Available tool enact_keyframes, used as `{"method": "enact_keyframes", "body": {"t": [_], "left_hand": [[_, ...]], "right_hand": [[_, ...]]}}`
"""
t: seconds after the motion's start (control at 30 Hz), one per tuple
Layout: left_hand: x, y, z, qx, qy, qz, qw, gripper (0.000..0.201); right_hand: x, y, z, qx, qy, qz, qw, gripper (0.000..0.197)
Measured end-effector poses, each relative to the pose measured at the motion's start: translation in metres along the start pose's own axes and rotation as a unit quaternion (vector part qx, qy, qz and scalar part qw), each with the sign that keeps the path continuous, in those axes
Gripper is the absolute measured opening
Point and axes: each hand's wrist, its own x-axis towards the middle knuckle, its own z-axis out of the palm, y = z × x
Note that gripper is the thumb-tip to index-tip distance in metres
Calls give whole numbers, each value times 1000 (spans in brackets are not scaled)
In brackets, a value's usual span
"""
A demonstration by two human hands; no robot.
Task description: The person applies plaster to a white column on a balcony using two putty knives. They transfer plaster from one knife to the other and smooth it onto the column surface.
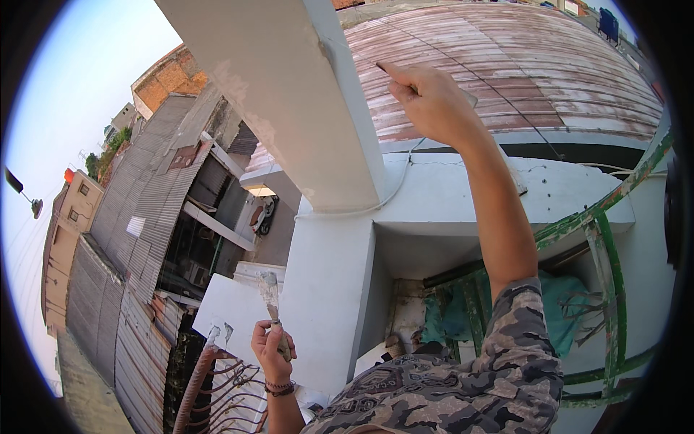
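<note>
My left hand (272,351), low and left of centre, is closed around the handle of a putty knife (268,291). Its blade points up and is smeared with whitish filler. My right hand (435,105) is raised beside the pale square column (289,94), with its fingers closed on a thin tool. Only a dark tip (381,66) past the fingertips and a light end behind the hand show, so its kind is unclear. Paler patches mark the column's front face, and its right edge has a rough chipped spot.
A white ledge (434,189) with a pale cable (396,192) runs round the column's foot. At right stands a green metal frame (613,289) beside green netting (567,300). Curved rusty bars (195,390) rise lower left. Beyond lie corrugated roofs (499,65) and a parked motorbike (263,215) far below.
</note>
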Motion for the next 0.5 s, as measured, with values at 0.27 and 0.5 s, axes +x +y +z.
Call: {"method": "enact_keyframes", "body": {"t": [0.27,0.5], "left_hand": [[-1,1,-8,8,0,-3,1000,16],[6,-1,-13,0,-12,-11,1000,17]], "right_hand": [[-14,0,18,-10,3,-1,1000,34],[-13,-7,29,-41,85,-3,996,36]]}}
